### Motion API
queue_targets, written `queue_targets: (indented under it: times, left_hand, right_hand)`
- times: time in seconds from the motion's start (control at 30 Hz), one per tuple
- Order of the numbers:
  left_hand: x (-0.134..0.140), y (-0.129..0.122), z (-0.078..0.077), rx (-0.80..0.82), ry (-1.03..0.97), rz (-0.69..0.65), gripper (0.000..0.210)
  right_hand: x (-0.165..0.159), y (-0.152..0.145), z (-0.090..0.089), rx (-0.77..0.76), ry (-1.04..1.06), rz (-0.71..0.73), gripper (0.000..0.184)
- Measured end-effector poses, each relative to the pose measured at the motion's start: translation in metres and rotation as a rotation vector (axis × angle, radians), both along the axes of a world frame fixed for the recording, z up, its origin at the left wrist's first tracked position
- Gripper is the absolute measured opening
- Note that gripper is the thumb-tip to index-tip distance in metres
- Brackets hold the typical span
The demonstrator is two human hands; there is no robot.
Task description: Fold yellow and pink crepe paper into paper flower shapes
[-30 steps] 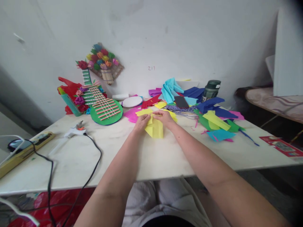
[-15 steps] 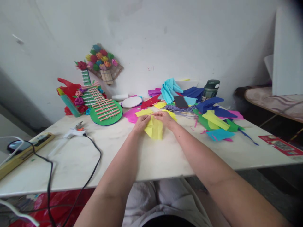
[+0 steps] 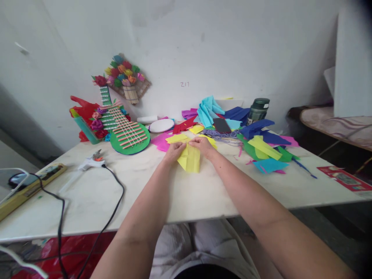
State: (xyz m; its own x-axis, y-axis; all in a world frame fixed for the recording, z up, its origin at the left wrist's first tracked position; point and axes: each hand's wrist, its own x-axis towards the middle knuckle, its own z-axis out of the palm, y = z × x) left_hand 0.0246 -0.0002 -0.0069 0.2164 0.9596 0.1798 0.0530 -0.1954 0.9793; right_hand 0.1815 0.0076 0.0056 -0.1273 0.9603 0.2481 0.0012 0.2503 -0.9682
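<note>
A piece of yellow crepe paper (image 3: 190, 159) hangs from both my hands above the middle of the table, its lower edge loose and creased. My left hand (image 3: 175, 150) pinches its upper left part. With thumb and fingers together, my right hand (image 3: 201, 145) grips the top edge close by. Behind my hands lie more yellow paper pieces (image 3: 176, 138), and a magenta sheet (image 3: 159, 142) is just left of them. A bundle of purple cord (image 3: 222, 134) is beyond my right hand, beside a dark phone-like rectangle (image 3: 221, 125).
At the left a green paper pipa-shaped craft (image 3: 130, 136) leans up, with a white glue gun (image 3: 92, 163) and its black cable in front. A power strip (image 3: 35, 185) lies at the left edge. Coloured paper scraps (image 3: 266, 147) and a dark green bottle (image 3: 258, 110) are at the right.
My right hand's fingertips have shifted very slightly right, apart from the left ones. The yellow paper stays in both hands, and everything else is as before.
</note>
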Motion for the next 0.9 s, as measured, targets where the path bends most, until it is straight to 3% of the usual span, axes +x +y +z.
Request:
queue_targets:
  times: [0.3, 0.6, 0.9]
  left_hand:
    - [-0.0036, 0.0071, -0.0047, 0.063, 0.1, -0.021, 0.04]
    - [-0.0019, 0.0042, -0.0009, 0.006, 0.08, -0.047, 0.039]
    - [-0.0041, 0.0046, -0.0024, 0.027, 0.086, -0.048, 0.035]
  right_hand:
    - [0.0019, -0.0005, -0.0015, -0.056, 0.045, 0.066, 0.025]
    - [0.0018, 0.0012, -0.001, 0.041, -0.123, -0.01, 0.02]
    - [0.0016, 0.0014, -0.0011, 0.031, -0.12, -0.04, 0.02]
